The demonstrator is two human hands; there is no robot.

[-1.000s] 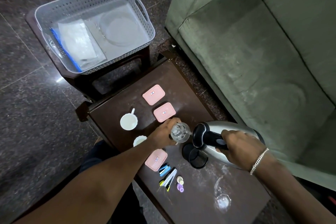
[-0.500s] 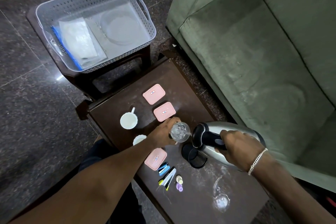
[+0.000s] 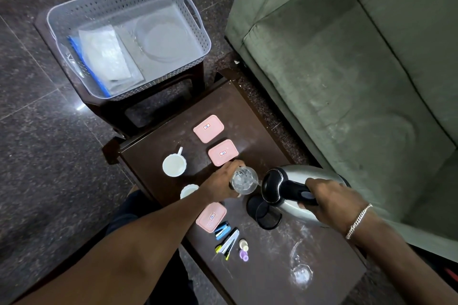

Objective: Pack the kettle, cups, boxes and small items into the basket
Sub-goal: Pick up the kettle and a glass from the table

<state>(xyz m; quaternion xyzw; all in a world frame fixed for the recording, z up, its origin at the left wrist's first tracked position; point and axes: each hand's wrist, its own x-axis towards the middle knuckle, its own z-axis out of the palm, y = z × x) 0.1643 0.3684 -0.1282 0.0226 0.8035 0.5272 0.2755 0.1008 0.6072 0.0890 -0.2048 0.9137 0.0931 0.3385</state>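
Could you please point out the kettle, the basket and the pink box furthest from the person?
kettle (image 3: 300, 176), head view, on its steel body behind the handle.
basket (image 3: 124, 1), head view, on its perforated far wall.
furthest pink box (image 3: 208, 129), head view, on the middle of its lid.

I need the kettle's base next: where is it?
The black base sits on the brown table, under the tilted kettle, right of the nearest pink box.
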